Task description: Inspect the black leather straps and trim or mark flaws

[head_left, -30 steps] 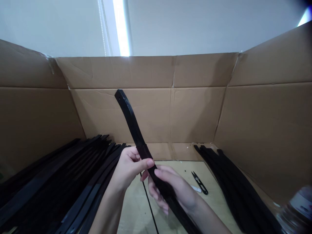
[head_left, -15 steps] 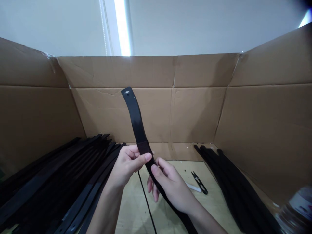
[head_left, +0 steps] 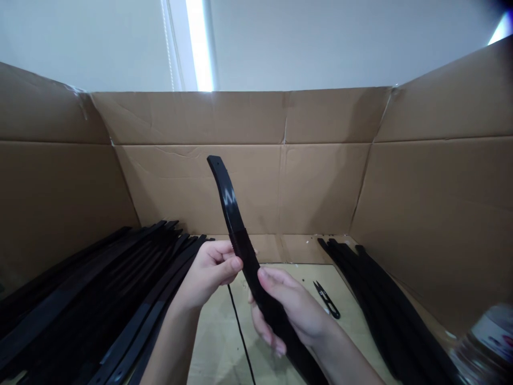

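Note:
A long dark curved strip (head_left: 231, 206), glossy at its bare upper end and with a small hole near the tip, slants up in front of me. Black fabric (head_left: 251, 267) covers it from about the middle of the view downward. My left hand (head_left: 214, 270) pinches the strip's left edge, just below where the fabric begins. Lower down, my right hand (head_left: 286, 302) grips the fabric-covered part, thumb on top and fingers behind. A thin black cord (head_left: 239, 326) hangs below my left hand; where its upper end goes is hidden.
Many dark strips (head_left: 132, 299) lie piled on the left. Several black fabric-covered strips (head_left: 385, 305) lie on the right. Small black thread snips (head_left: 327, 300) rest on the pale tabletop (head_left: 212, 342). A clear plastic bottle (head_left: 487, 342) stands at lower right. Cardboard walls (head_left: 200, 182) surround the table.
The strip has turned about its length, showing its narrower side and a bright reflection, and its tip sits slightly lower. My right hand has moved a little right and down along the fabric.

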`<state>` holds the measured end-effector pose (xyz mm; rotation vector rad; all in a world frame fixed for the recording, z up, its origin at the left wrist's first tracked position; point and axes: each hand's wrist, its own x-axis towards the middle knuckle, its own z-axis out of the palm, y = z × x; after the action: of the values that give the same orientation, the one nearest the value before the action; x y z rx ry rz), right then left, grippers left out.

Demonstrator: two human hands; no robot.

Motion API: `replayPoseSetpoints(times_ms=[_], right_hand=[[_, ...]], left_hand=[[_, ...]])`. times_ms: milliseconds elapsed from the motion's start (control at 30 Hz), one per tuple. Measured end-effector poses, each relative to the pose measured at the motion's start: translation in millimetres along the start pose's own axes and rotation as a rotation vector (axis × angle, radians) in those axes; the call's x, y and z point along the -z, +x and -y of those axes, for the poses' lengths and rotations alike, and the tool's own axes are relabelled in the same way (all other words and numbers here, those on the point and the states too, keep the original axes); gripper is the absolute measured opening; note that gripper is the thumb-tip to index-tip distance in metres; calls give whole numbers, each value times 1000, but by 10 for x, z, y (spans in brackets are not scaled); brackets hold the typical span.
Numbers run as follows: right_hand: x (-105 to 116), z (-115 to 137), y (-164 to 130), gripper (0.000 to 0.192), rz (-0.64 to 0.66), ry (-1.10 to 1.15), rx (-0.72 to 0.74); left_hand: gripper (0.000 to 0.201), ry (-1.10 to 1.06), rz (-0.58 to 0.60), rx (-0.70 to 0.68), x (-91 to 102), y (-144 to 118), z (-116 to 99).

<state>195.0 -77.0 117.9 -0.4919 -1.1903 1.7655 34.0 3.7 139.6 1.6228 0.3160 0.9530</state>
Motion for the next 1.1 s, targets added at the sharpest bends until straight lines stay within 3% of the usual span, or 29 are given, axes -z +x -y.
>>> replayPoseSetpoints(times_ms=[167, 500, 667, 833, 933, 1100], right_hand=[[-11, -62, 32, 48, 134, 116, -51], [-57, -28, 34, 46, 4, 112, 8], [7, -47, 46, 42, 189, 237, -6], [56, -34, 51, 40, 340, 336, -48], [44, -8, 42, 39, 259, 299, -20], [-3, 24, 26, 37, -88, 82, 169]], left_hand=[[49, -69, -24, -51, -113, 51, 37], [49, 53, -99, -19, -115, 31, 27], [50, 39, -96, -33, -124, 46, 65], [33, 74, -63, -59, -108, 34, 62], [27, 123, -57, -73, -132, 16, -4], [24, 251, -147, -94, -226, -2, -148]])
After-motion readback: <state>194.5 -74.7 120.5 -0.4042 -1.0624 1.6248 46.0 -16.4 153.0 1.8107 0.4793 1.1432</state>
